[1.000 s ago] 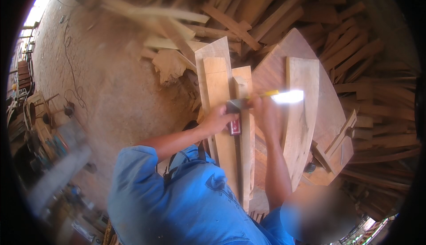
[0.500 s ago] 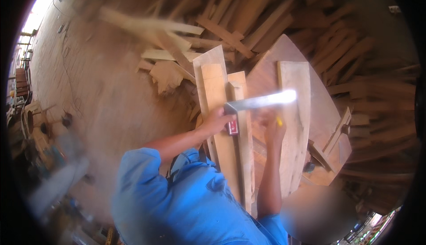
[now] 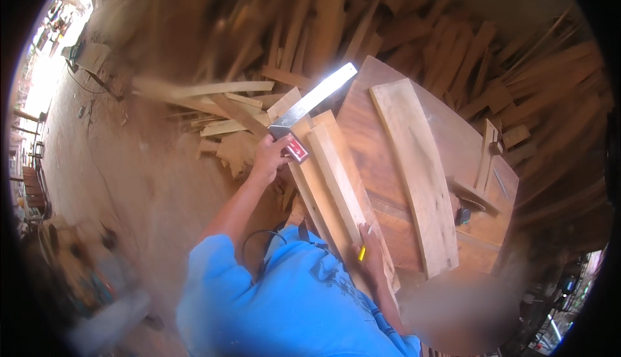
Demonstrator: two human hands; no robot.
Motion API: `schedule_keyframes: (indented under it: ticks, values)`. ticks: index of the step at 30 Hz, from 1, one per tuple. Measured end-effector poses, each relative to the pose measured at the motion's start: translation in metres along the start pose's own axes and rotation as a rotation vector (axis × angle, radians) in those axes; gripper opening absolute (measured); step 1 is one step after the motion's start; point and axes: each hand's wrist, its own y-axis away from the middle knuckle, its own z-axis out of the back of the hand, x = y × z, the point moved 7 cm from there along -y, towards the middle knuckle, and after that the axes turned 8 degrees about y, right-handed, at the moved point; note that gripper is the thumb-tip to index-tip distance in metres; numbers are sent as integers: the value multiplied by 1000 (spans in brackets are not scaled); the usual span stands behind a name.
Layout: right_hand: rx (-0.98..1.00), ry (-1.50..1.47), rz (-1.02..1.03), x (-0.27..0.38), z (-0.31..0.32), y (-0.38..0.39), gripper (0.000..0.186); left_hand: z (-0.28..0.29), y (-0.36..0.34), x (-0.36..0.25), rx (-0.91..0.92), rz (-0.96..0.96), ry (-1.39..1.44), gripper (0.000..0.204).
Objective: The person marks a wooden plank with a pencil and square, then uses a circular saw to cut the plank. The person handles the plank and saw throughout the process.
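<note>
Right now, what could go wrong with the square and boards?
1. The metal square is held only at its handle by the left hand; its long blade sticks out unsupported and might knock a board.
2. The right hand, at the narrow board's near end, also holds a yellow pen-like tool; it might slip or leave a stray mark.
3. No clamp shows on that board, so it could shift.

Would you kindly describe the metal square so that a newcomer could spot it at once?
Start at the blue shirt and follow the bare left arm up to the left hand. It grips the square by its dark stock, blade slanting up and right. Its bright silver blade and red panel set it apart from the plain wooden boards nearby.
</note>
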Motion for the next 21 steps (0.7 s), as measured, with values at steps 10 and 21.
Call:
schedule_keyframes:
  ticks: [10,21]
  values:
    - [-180,279,55,10,-5,15,61,25,30,37,2,94,-42,29]
    - [-165,220,36,25,6,22,49,30,55,68,84,266,-90,39]
